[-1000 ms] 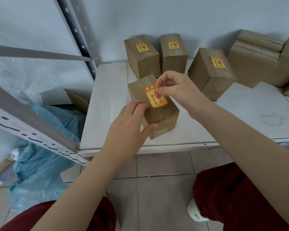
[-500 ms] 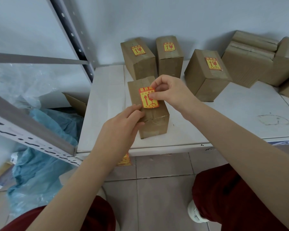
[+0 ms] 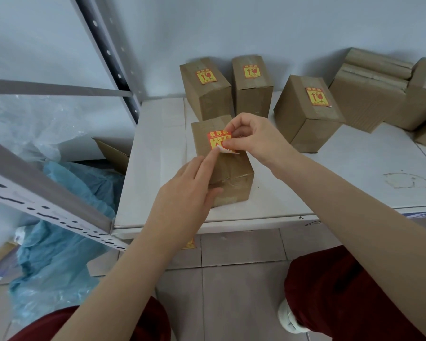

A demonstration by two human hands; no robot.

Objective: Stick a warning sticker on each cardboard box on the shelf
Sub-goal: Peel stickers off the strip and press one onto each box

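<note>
Left hand (image 3: 182,190) and right hand (image 3: 253,136) meet on one cardboard box (image 3: 231,173).
The box stands on the white shelf (image 3: 330,180) beneath both hands. The left fingers lie nearly straight, one fingertip touching the warning sticker (image 3: 217,139) on the box top. The right hand pinches the sticker's edge.

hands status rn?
Left hand: open, touching the lower edge of the warning sticker on the front box.
Right hand: pinching that sticker.

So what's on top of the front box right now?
A red and yellow sticker, pinched by the right hand; the left fingers touch its lower edge, where a white strip shows. The sticker's lower half is covered by the hands.
</note>
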